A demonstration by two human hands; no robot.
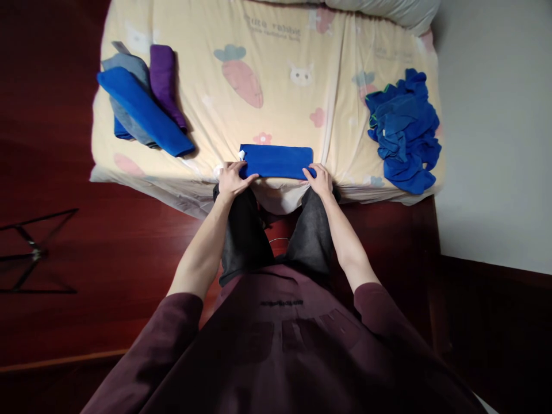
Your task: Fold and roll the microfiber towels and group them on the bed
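Note:
A blue cloth (278,161), folded into a flat rectangle with a small white tag at its left end, lies near the bed's front edge. My left hand (234,179) rests at its lower left corner, thumb stretched along the lower edge and fingers apart from the thumb. At the right end, my right hand (319,178) has its thumb and fingers on the lower right corner, closed around the edge. The undersides of both corners are hidden.
Rolled or folded blue (144,112), grey (129,68) and purple (165,83) cloths lie on the bed (198,52) at left. A crumpled blue pile (405,132) is at right, near the wall (491,132). A black tripod base (37,253) stands on the floor.

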